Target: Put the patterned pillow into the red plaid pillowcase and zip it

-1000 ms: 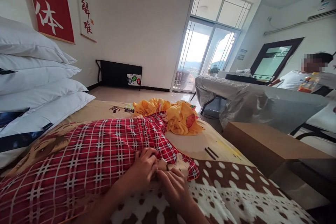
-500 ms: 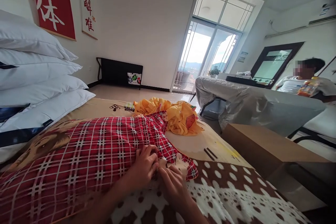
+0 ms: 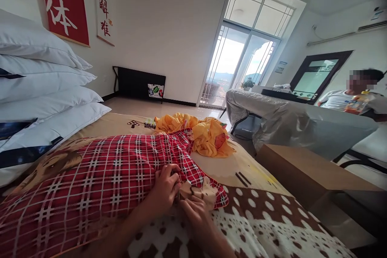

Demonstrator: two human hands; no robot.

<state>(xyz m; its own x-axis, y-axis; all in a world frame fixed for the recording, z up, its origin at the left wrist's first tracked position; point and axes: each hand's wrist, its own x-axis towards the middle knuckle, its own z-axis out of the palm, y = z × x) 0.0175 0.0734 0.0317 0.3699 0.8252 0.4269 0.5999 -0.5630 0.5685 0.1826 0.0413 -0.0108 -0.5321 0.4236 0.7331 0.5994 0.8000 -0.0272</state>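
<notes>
A red plaid pillowcase (image 3: pixel 121 165), plump as if filled, lies across the bed, its right end flat and loose. My left hand (image 3: pixel 167 185) is closed with bent fingers on the front edge near that end. Close beside it, my right hand (image 3: pixel 196 213) pinches the same edge, where a beige patterned part of the cloth (image 3: pixel 198 190) shows. The fingertips of both hands almost meet; exactly what lies between them is hidden. Beneath is a brown and white spotted blanket (image 3: pixel 266 209). A crumpled yellow cloth (image 3: pixel 208 137) touches the pillowcase's far corner.
White pillows (image 3: pixel 45 76) are stacked at the left. A cardboard box (image 3: pixel 311 169) stands beside the bed at right. Behind it is a table under plastic sheeting (image 3: pixel 296 121), with a person (image 3: pixel 341 98) beyond. A black folded frame (image 3: pixel 136 82) leans by the wall.
My right hand has slid slightly down and left along the edge, showing more of the beige cloth. My left hand stays nearly in place. The view has shifted slightly.
</notes>
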